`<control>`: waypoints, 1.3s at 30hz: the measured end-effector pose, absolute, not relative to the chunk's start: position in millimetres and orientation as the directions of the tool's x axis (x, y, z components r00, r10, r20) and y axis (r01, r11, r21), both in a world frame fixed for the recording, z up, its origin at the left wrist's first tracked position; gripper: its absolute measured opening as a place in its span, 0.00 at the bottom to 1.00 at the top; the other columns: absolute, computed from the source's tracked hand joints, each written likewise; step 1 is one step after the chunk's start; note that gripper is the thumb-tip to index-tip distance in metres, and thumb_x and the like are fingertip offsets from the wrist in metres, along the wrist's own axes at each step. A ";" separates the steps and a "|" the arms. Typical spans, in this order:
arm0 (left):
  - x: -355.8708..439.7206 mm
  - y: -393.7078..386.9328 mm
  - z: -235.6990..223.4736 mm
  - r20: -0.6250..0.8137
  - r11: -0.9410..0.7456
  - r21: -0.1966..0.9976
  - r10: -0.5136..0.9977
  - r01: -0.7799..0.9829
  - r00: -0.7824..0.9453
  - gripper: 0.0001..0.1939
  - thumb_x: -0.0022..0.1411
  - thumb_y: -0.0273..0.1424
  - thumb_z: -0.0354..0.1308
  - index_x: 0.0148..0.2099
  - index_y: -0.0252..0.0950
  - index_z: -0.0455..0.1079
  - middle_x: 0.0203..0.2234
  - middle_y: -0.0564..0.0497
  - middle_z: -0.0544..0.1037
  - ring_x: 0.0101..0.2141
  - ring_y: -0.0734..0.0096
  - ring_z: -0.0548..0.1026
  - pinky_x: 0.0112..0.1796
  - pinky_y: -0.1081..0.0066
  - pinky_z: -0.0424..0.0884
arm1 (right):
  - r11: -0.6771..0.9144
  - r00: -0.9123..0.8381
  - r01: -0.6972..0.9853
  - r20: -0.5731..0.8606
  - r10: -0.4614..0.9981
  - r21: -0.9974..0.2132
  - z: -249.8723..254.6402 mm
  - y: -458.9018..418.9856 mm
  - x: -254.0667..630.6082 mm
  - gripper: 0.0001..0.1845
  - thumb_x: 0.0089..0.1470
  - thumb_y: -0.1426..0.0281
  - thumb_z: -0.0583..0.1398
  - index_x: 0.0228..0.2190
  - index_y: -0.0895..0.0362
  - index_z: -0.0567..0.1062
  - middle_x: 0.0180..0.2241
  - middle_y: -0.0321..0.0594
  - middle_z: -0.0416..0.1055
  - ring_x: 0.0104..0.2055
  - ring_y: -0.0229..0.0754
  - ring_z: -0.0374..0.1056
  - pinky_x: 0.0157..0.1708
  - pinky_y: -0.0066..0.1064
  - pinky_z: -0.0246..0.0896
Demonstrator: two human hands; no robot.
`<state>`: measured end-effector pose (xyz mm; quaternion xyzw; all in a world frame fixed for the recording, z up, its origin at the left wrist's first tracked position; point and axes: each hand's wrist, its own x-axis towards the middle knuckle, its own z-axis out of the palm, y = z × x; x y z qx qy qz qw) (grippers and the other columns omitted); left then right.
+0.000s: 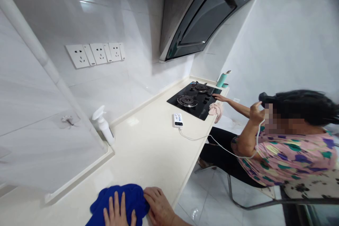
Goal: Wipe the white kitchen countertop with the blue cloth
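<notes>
Both hands down at six o'clock on the cream countertop: left hand lies flat, fingers spread, on the blue cloth; right hand presses its edge, fingers together. White spray bottle at nine o'clock. Seated person at three o'clock touches the gas hob.

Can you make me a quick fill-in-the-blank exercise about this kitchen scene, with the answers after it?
1. Both of the person's hands, the left hand and the right hand, rest on a cloth whose colour is ____.
2. The white spray bottle stands on the countertop beside the ____ pipe.
3. The black gas hob has ____ burners.
4. A seated person touches the hob's edge near a ____ rag.

Missing words: blue; white; two; pink
</notes>
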<state>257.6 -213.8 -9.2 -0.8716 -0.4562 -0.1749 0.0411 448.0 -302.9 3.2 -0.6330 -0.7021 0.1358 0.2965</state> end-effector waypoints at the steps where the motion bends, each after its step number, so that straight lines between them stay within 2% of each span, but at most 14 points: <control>1: 259.1 -210.6 -10.2 0.347 -0.590 0.088 0.773 0.803 0.531 0.31 0.67 0.40 0.41 0.67 0.28 0.59 0.69 0.38 0.52 0.69 0.48 0.44 0.66 0.42 0.49 | 0.157 -0.014 0.811 0.250 0.968 -0.564 1.0 -303.3 447.2 0.38 0.44 0.73 0.55 0.60 0.59 0.64 0.59 0.50 0.65 0.60 0.51 0.59 0.62 0.48 0.52; 6: 270.7 -190.2 -7.4 0.349 -0.628 0.087 0.747 0.774 0.566 0.30 0.68 0.38 0.42 0.69 0.34 0.56 0.70 0.42 0.51 0.69 0.52 0.45 0.66 0.43 0.49 | 0.146 0.005 0.822 0.263 0.965 -0.551 -8.8 -305.9 443.7 0.38 0.44 0.75 0.54 0.59 0.60 0.65 0.59 0.51 0.66 0.61 0.53 0.59 0.63 0.49 0.52; 18: 311.1 -114.8 -4.1 0.325 -0.641 0.138 0.750 0.755 0.577 0.28 0.71 0.37 0.41 0.70 0.37 0.53 0.70 0.44 0.49 0.69 0.54 0.45 0.67 0.44 0.48 | 0.186 -0.034 0.820 0.278 0.960 -0.541 -4.7 -305.6 448.7 0.42 0.38 0.76 0.55 0.59 0.61 0.64 0.59 0.52 0.66 0.59 0.54 0.61 0.61 0.49 0.56; 24: 318.1 -84.2 -1.0 0.294 -0.622 0.157 0.771 0.767 0.565 0.27 0.71 0.37 0.42 0.69 0.38 0.55 0.69 0.44 0.53 0.69 0.51 0.49 0.67 0.43 0.50 | 0.205 -0.006 0.819 0.350 0.937 -0.535 -9.4 -301.6 448.4 0.38 0.41 0.74 0.56 0.58 0.56 0.66 0.55 0.50 0.69 0.57 0.53 0.65 0.56 0.47 0.61; 33: 304.2 -98.7 -7.9 0.315 -0.579 0.151 0.797 0.802 0.516 0.28 0.71 0.40 0.39 0.69 0.37 0.57 0.68 0.44 0.55 0.68 0.52 0.50 0.66 0.43 0.50 | 0.245 -0.027 0.822 0.393 0.919 -0.515 -15.5 -300.2 450.3 0.42 0.38 0.74 0.55 0.59 0.57 0.64 0.56 0.51 0.70 0.57 0.55 0.66 0.55 0.47 0.62; 39: 272.4 -133.6 -5.9 0.309 -0.509 0.132 0.836 0.850 0.453 0.30 0.70 0.43 0.36 0.68 0.37 0.57 0.68 0.44 0.56 0.68 0.53 0.51 0.66 0.43 0.51 | 0.259 -0.042 0.807 0.387 0.921 -0.530 -19.6 -301.4 450.2 0.41 0.40 0.75 0.56 0.60 0.58 0.63 0.57 0.52 0.69 0.58 0.55 0.64 0.58 0.48 0.60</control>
